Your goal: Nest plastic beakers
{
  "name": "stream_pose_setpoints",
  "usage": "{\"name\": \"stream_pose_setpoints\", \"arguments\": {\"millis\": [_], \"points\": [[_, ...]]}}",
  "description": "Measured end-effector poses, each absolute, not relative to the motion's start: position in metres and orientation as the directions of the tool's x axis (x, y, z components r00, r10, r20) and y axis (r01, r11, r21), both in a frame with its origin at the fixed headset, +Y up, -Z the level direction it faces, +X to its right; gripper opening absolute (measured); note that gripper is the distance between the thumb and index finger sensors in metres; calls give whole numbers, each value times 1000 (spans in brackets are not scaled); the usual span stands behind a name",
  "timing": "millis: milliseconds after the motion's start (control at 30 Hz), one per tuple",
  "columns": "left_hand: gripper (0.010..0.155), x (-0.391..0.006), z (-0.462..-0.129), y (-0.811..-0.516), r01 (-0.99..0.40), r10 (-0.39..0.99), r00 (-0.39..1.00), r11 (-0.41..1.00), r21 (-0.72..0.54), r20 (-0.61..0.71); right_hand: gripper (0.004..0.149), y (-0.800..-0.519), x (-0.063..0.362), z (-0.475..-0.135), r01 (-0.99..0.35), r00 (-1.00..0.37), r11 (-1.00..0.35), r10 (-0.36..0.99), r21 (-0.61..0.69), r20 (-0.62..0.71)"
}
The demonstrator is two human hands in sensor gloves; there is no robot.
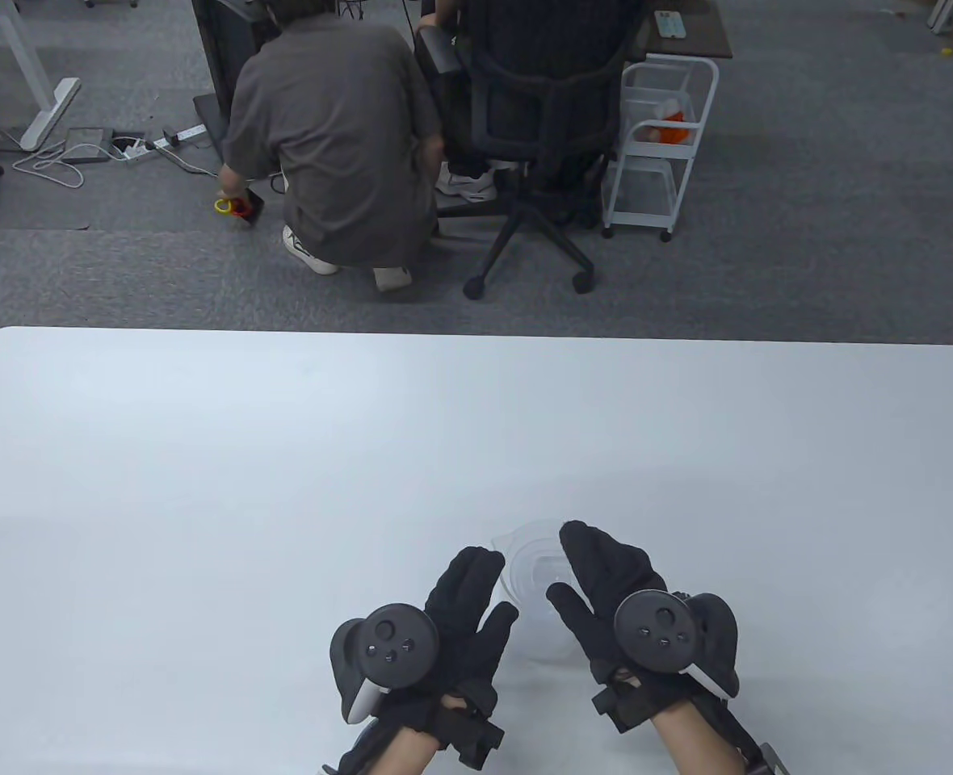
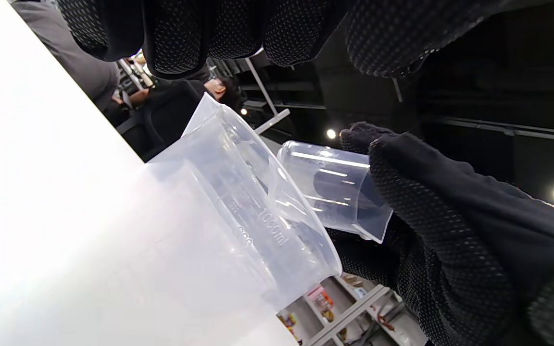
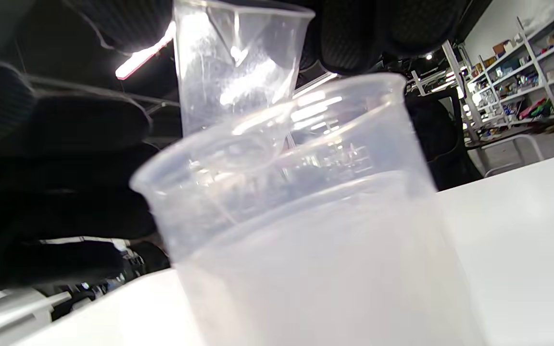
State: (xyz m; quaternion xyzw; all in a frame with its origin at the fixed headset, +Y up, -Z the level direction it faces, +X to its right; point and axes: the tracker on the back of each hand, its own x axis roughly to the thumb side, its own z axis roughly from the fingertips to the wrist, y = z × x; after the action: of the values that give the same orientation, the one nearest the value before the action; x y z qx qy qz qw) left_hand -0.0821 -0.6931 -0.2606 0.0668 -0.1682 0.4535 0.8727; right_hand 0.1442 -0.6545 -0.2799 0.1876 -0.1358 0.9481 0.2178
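Observation:
A large clear beaker (image 1: 527, 565) marked 1000 ml stands upright on the white table (image 1: 202, 484) between my hands. It also shows in the left wrist view (image 2: 238, 216) and the right wrist view (image 3: 306, 216). My right hand (image 1: 577, 565) grips a small clear beaker (image 2: 330, 192), tilted, with its base just above the large beaker's mouth. In the right wrist view the small beaker (image 3: 238, 62) hangs from my right fingers (image 3: 378, 33). My left hand (image 1: 484, 589) sits beside the large beaker's left wall with fingers (image 2: 185, 38) spread, holding nothing.
The table's far edge (image 1: 476, 339) lies well beyond the hands. Past it, on the carpet, a person (image 1: 331, 137) crouches beside an office chair (image 1: 541, 121) and a white trolley (image 1: 658, 137).

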Motion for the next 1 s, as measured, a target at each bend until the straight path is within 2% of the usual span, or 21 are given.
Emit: {"name": "stream_pose_setpoints", "arguments": {"millis": [200,300,600,800,1000], "points": [[63,-85,-262,-697,-820,779,524,571,-42,344,66,-657,137,-284,-348,-881,-915,244,-204,405],[63,-86,-262,-697,-826,786,515,562,-48,343,67,-661,137,-286,-332,-886,-925,238,-185,397],[62,-94,-262,-686,-768,722,597,641,-12,349,71,-663,154,-280,-431,-846,-891,345,-141,405],[62,-115,-264,-675,-593,563,761,806,-7,322,73,-665,173,-268,-518,-799,-846,423,-131,428],[63,-140,-267,-680,-433,448,861,894,-115,241,74,-667,191,-257,-630,-726,-768,531,-113,437]]}}
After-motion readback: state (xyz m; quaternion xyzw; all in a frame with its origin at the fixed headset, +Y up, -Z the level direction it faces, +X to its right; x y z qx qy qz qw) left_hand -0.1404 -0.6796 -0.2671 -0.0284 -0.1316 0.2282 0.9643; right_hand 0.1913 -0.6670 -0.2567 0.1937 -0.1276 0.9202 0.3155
